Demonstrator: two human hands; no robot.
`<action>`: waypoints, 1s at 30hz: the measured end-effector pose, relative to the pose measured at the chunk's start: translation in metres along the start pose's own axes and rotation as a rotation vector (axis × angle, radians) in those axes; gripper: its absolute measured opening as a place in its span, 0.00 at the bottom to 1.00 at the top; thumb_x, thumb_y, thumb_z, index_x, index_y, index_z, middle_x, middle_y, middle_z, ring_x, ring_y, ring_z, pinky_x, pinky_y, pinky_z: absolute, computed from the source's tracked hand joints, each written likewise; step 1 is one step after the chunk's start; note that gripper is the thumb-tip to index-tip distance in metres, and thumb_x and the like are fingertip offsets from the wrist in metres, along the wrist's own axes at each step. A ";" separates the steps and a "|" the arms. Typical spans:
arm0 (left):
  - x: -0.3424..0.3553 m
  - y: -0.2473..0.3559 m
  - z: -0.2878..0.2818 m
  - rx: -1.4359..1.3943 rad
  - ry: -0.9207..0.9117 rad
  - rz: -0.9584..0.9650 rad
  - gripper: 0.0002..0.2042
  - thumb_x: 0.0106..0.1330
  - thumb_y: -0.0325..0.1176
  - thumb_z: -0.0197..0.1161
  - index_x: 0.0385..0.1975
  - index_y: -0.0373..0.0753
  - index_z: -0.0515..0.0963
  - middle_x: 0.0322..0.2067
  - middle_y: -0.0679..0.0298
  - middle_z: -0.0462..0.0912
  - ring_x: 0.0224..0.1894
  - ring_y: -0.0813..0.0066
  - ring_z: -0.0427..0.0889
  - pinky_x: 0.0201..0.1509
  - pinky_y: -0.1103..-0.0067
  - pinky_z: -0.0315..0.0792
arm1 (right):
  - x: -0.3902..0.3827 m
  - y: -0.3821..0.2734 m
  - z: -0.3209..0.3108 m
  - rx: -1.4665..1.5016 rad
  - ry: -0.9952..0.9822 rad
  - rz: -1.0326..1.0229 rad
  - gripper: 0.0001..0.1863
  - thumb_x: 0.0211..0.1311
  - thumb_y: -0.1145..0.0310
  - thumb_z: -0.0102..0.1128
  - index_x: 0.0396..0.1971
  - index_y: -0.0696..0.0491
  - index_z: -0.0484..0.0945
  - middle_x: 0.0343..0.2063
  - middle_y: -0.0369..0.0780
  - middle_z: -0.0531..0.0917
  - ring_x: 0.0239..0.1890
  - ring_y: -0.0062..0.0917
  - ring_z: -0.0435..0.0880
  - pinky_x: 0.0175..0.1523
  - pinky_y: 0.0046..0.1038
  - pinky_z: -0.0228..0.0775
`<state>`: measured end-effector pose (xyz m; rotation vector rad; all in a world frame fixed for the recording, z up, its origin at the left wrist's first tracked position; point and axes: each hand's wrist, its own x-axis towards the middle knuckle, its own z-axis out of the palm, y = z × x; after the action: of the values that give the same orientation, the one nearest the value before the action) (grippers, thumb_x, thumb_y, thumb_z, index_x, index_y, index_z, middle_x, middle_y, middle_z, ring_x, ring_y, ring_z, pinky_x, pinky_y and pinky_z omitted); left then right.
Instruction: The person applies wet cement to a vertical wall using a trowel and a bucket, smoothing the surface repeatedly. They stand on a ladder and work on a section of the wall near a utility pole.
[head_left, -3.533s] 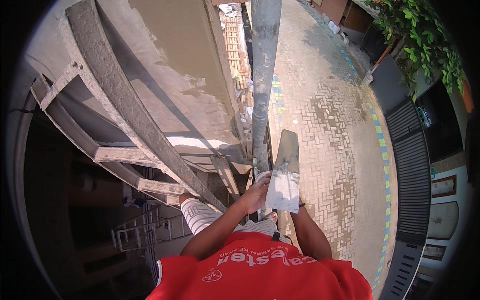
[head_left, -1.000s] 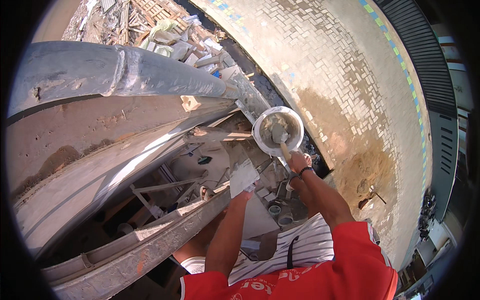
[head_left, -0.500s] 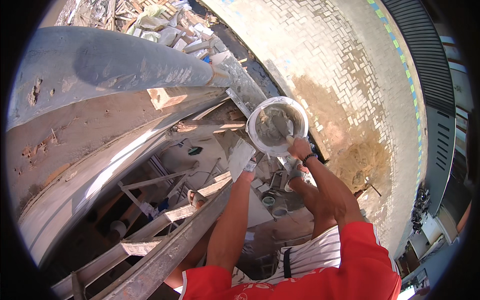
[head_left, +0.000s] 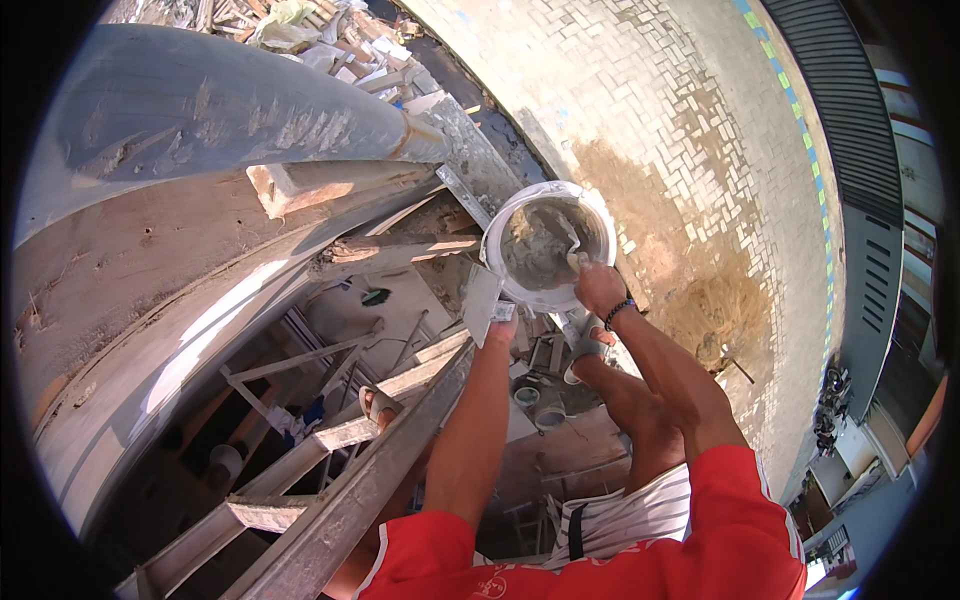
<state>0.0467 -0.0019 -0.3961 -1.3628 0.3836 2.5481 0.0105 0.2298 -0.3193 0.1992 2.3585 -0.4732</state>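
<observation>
My fingers: left hand (head_left: 500, 328) clenched on a flat plaster board (head_left: 482, 303), centre frame. Right hand (head_left: 598, 288) grasping a trowel (head_left: 578, 262), dipped into the white bucket (head_left: 497, 260) of grey mortar just above. Wooden ladder (head_left: 340, 500), lower left. Brick paving (head_left: 680, 150), upper right, far below.

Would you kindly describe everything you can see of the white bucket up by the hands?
The white bucket is round and open-topped, its rim and inner wall smeared with grey mortar, with wet grey mix inside. It sits high beside the wooden scaffolding, above the paved ground. The right hand reaches over its near rim; the left hand holds a flat board just below it.
</observation>
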 end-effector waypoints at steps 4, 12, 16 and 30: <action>0.026 -0.003 -0.029 -0.061 -0.147 0.044 0.20 0.71 0.43 0.50 0.57 0.41 0.74 0.60 0.60 0.75 0.64 0.59 0.70 0.73 0.57 0.57 | -0.001 0.000 -0.011 0.012 -0.131 -0.072 0.19 0.55 0.72 0.54 0.47 0.63 0.73 0.31 0.53 0.84 0.38 0.47 0.85 0.42 0.44 0.79; 0.024 -0.013 0.006 -0.048 0.028 0.080 0.14 0.67 0.41 0.58 0.46 0.41 0.78 0.44 0.64 0.84 0.48 0.67 0.82 0.57 0.70 0.76 | 0.004 0.024 0.005 0.011 -0.080 -0.185 0.13 0.55 0.68 0.55 0.40 0.57 0.79 0.30 0.50 0.84 0.34 0.45 0.85 0.40 0.43 0.77; 0.031 -0.014 -0.006 -0.049 0.006 0.092 0.14 0.68 0.41 0.58 0.47 0.41 0.78 0.45 0.64 0.84 0.48 0.67 0.82 0.56 0.69 0.76 | 0.004 0.016 0.020 -0.053 -0.117 -0.281 0.13 0.57 0.64 0.55 0.36 0.56 0.82 0.29 0.50 0.83 0.35 0.45 0.85 0.41 0.41 0.77; 0.004 -0.010 0.007 -0.025 0.033 0.093 0.15 0.72 0.42 0.50 0.52 0.42 0.75 0.50 0.64 0.81 0.51 0.65 0.81 0.58 0.67 0.75 | -0.016 0.035 -0.025 0.784 -0.493 -0.011 0.29 0.46 0.73 0.63 0.54 0.54 0.78 0.28 0.37 0.83 0.30 0.22 0.80 0.39 0.26 0.73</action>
<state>0.0422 0.0106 -0.3970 -1.4296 0.4325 2.6157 0.0169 0.2715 -0.3012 0.3739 1.6007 -1.2771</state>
